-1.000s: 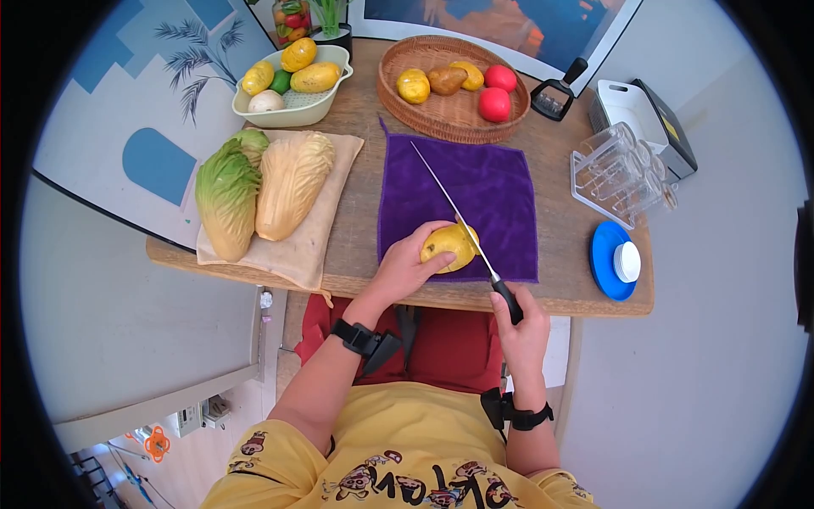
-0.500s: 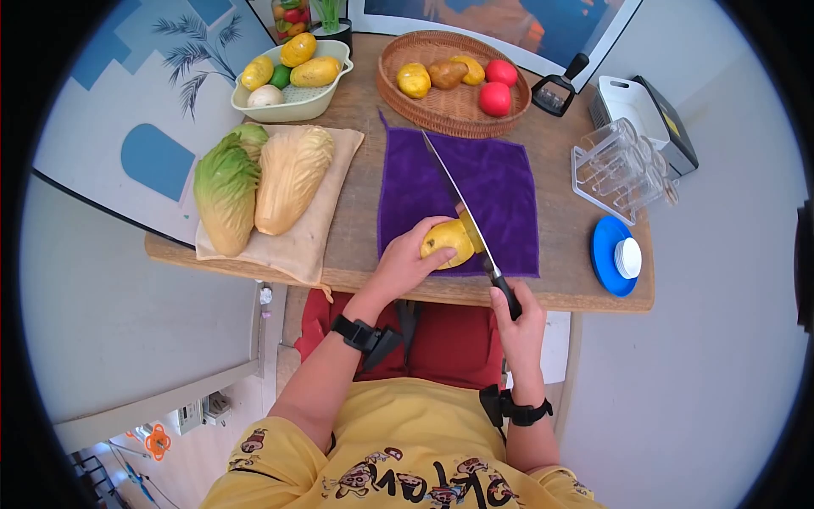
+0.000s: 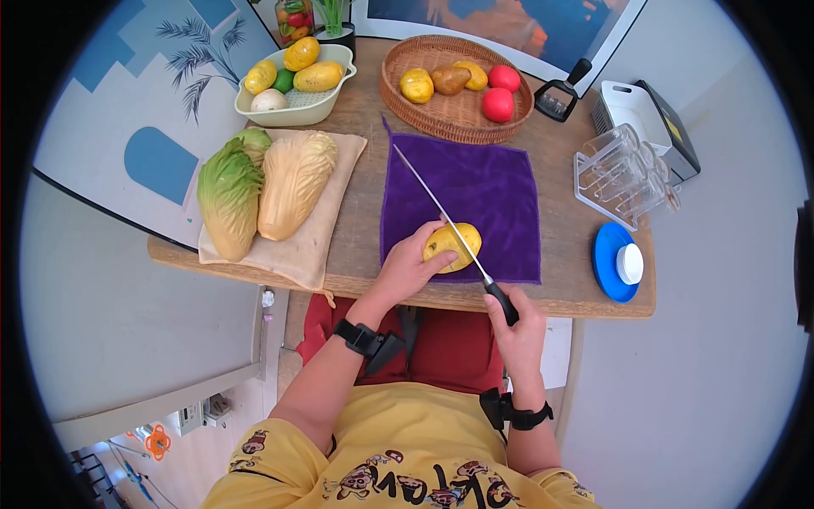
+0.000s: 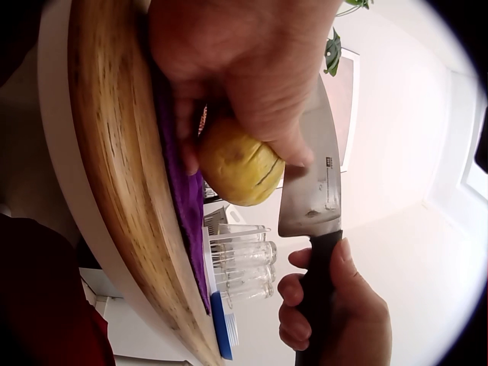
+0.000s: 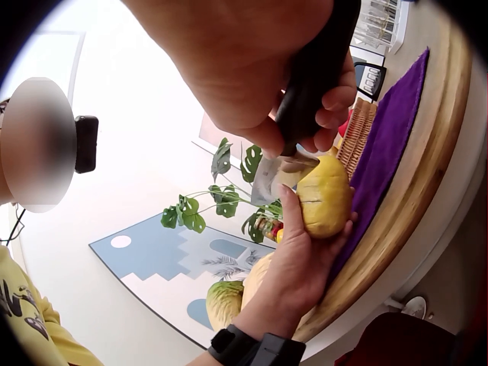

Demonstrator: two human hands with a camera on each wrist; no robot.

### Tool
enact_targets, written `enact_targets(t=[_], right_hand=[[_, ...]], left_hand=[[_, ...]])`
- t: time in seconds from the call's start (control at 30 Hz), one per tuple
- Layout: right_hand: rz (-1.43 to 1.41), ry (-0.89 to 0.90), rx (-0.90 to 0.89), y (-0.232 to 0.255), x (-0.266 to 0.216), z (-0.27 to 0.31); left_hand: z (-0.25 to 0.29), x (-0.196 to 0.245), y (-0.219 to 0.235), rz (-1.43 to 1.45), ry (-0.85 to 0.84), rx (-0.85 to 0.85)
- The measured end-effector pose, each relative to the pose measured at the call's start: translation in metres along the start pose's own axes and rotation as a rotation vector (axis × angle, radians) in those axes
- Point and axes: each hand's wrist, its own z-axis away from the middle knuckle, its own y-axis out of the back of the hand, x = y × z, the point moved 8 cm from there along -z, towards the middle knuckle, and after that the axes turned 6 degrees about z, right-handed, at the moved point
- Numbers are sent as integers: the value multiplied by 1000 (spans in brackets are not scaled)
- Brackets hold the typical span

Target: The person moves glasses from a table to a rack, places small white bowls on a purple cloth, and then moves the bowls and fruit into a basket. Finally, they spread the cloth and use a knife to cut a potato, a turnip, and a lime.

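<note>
Note yellow fruit point(image 3: 443, 242) gripped in left hand point(image 3: 409, 266) near front edge of surface point(image 3: 356, 216), leftward of right hand point(image 3: 523, 329), and knife point(image 4: 313, 217) gripped by handle in the latter, slanting just over fruit toward back edge, with contact unclear.

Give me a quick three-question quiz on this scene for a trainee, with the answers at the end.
1. Multiple choice: what does the right hand grip?
A) a drinking glass
B) the knife
C) a green cabbage

2. True or false: the pale cabbage lies on the purple cloth.

3. Count: how many red round items sit in the wicker tray?

Key:
1. B, by its black handle.
2. False; it lies on the beige cloth.
3. Two.
</note>
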Motion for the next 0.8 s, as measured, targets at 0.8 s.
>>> enact_targets(t=[0.8], right_hand=[[-72,-75,10,0,7,4]], left_hand=[[0,-3,3,131,-29,22]])
